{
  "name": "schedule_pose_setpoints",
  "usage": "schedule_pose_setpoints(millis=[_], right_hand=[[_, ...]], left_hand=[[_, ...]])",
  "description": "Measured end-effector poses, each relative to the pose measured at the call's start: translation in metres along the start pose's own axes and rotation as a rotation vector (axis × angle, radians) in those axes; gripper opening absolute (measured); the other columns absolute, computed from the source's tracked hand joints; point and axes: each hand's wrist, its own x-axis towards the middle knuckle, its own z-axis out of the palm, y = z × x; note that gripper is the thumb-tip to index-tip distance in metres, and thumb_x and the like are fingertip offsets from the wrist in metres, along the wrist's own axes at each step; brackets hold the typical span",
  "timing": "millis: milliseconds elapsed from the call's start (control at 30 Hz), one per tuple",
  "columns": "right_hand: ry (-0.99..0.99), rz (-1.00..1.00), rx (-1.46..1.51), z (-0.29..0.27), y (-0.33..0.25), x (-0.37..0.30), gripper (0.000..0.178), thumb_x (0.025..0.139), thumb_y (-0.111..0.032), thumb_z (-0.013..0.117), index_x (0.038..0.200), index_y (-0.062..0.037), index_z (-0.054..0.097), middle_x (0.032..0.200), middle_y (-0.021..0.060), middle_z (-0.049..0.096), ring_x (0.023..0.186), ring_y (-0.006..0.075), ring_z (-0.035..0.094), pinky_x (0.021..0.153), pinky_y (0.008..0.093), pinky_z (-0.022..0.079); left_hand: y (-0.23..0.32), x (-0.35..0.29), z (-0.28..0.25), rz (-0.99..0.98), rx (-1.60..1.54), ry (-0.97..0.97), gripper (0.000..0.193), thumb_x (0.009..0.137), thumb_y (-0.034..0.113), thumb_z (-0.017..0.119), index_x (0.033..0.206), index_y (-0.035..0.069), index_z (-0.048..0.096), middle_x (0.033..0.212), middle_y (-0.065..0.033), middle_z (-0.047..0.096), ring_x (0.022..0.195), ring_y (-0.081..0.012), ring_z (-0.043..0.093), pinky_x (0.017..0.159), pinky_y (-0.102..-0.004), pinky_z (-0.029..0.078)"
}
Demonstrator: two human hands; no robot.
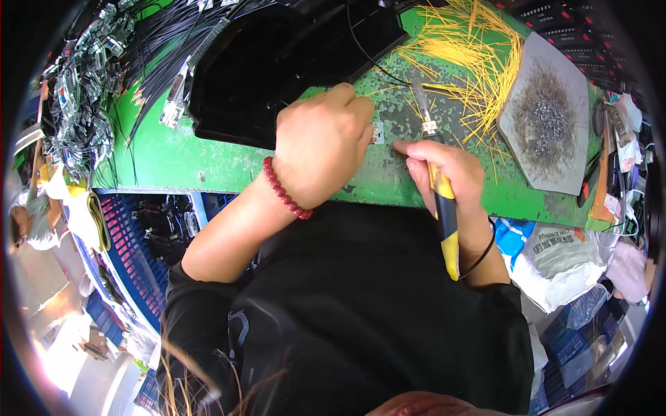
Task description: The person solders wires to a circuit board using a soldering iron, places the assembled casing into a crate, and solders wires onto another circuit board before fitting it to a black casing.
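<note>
A: How does the tool look to us?
B: We see a soldering iron (447,222) with a yellow-and-black grip and a bare metal shaft. It stands slantwise over the near edge of the green table (229,163), shaft pointing away from us, a dark cord looping by the wrist.
A: And our hands?
B: Our right hand (458,170) is closed round the grip, one finger stretched toward a small whitish piece (377,133). Our left hand (322,128) is curled, its back toward us, just beside that piece. Its fingertips are hidden, so we cannot tell what it holds, or how tightly.
A: What lies around them?
B: Beyond our left hand sits a big glossy black casing (236,83), partly covered by that hand. Loose yellow wires (479,69) spread past the shaft, reaching a grey slab (517,121) with a dark, crusty middle. Dark wires (163,62) fan out at far left.
A: Anything in the way?
B: Our own left hand, mostly; it blocks our view of its fingertips.
</note>
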Motion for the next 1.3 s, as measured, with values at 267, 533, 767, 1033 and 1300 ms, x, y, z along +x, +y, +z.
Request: schedule_pose_setpoints(millis=[267, 533, 767, 1033, 1300], right_hand=[[-0.06, -0.004, -0.061, 0.006, 0.002, -0.001, 0.028, 0.075, 0.002, 0.068, 0.099, -0.0098, 0.062, 0.067, 0.0055, 0.061, 0.054, 0.0228, 0.06, 0.047, 0.0319, 0.044], [-0.108, -0.019, -0.085, 0.007, 0.0, -0.003, 0.025, 0.076, 0.0, 0.068, 0.098, -0.0104, 0.062, 0.064, 0.0051, 0.058, 0.053, 0.023, 0.058, 0.047, 0.0327, 0.043], [-0.102, 0.021, -0.079, 0.005, 0.0, -0.001, 0.022, 0.078, -0.003, 0.07, 0.098, -0.0102, 0.063, 0.067, 0.0056, 0.06, 0.053, 0.0231, 0.058, 0.047, 0.0324, 0.043], [-0.074, -0.055, -0.091, 0.016, 0.004, 0.012, 0.026, 0.075, -0.002, 0.071, 0.098, -0.0108, 0.064, 0.064, 0.0057, 0.06, 0.052, 0.0227, 0.059, 0.046, 0.0328, 0.043], [0.054, 0.034, -0.043, 0.014, 0.006, 0.005, 0.023, 0.081, -0.011, 0.072, 0.102, -0.0068, 0.065, 0.079, 0.0097, 0.067, 0.063, 0.0208, 0.066, 0.056, 0.0281, 0.05]], left_hand=[[0.002, -0.003, 0.007, 0.026, -0.042, 0.09, 0.01, 0.074, 0.008, 0.067, 0.069, 0.008, 0.059, 0.07, -0.0061, 0.056, 0.059, -0.0271, 0.059, 0.05, -0.0361, 0.047], [0.005, -0.008, 0.013, -0.02, -0.057, 0.123, 0.013, 0.075, 0.01, 0.07, 0.071, 0.007, 0.058, 0.073, -0.0077, 0.057, 0.059, -0.0278, 0.06, 0.051, -0.0363, 0.049], [0.0, -0.012, 0.013, 0.035, -0.079, 0.131, 0.009, 0.077, 0.009, 0.069, 0.074, 0.007, 0.061, 0.075, -0.0078, 0.058, 0.061, -0.028, 0.061, 0.053, -0.0359, 0.05], [-0.002, -0.009, 0.006, -0.029, -0.096, -0.015, 0.004, 0.079, 0.008, 0.067, 0.078, 0.006, 0.063, 0.079, -0.0081, 0.059, 0.069, -0.0288, 0.062, 0.058, -0.0373, 0.05], [0.001, -0.008, 0.004, -0.023, -0.077, -0.027, 0.006, 0.078, 0.008, 0.067, 0.077, 0.007, 0.061, 0.078, -0.0072, 0.057, 0.067, -0.0286, 0.061, 0.057, -0.0373, 0.05]])
